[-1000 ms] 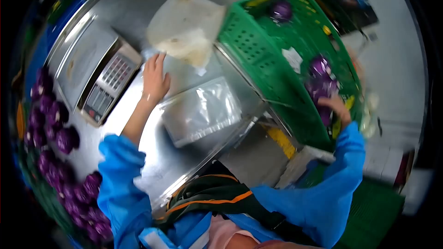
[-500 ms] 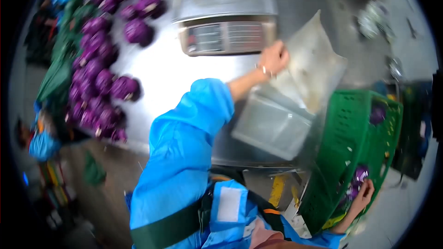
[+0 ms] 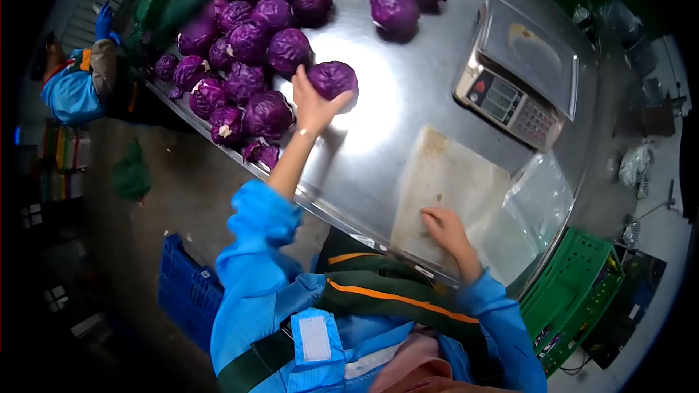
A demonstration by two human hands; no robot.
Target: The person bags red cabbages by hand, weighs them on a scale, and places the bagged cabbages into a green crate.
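Your left hand [image 3: 314, 109] has fingers wide around a round, shiny purple cabbage [image 3: 332, 78].
It sits on the silver metal table [image 3: 419, 87]; your right hand [image 3: 445, 231] curls, maybe empty, I can't tell.

Bright blue fabric jacket [image 3: 251, 244], loose sleeves bunched short of wrists. Dark green apron [image 3: 386, 284], orange stripes. Blue chest tab [image 3: 306, 375], white rectangular patch [image 3: 315, 338]. Pink cloth [image 3: 411, 364] at neck. Thin pale bracelet [image 3: 306, 133], left wrist [image 3: 297, 149].
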